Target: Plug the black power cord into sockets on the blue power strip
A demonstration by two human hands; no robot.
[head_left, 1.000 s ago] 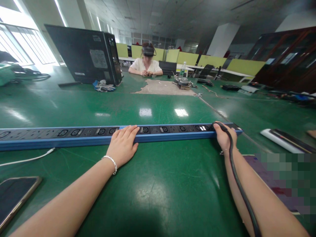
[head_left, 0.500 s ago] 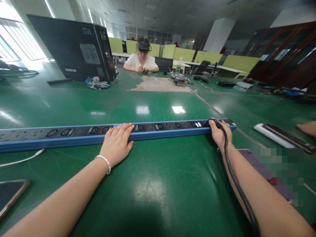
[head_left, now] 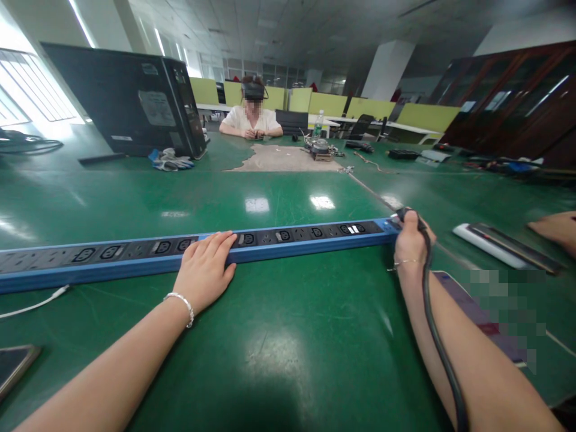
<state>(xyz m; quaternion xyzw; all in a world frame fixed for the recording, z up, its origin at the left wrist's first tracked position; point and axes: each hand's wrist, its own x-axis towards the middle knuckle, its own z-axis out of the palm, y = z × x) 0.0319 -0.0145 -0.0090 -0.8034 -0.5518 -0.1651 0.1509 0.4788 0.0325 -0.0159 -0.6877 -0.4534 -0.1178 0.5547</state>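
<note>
A long blue power strip (head_left: pixel 288 247) with a row of black sockets lies across the green table. My left hand (head_left: pixel 206 264) rests over its middle, fingers on the top face and thumb along the near side. At the strip's right end, my right hand (head_left: pixel 411 237) is closed round the end of a thick black cable (head_left: pixel 432 324), which runs down along my right forearm. A bit of metal shows by the fingertips, beside the strip's end. The fingers partly hide the plug.
A black computer case (head_left: pixel 121 99) and gloves (head_left: pixel 170 160) stand at the back left. A person (head_left: pixel 251 117) sits opposite. At right are a white-and-black bar (head_left: pixel 499 247), another hand (head_left: pixel 555 231) and a purple mat (head_left: pixel 477 318). A phone (head_left: pixel 15 366) lies front left.
My right hand has moved right with the cable, from on top of the strip to its end, uncovering the end section. My left hand stays on the strip. The view has shifted slightly.
</note>
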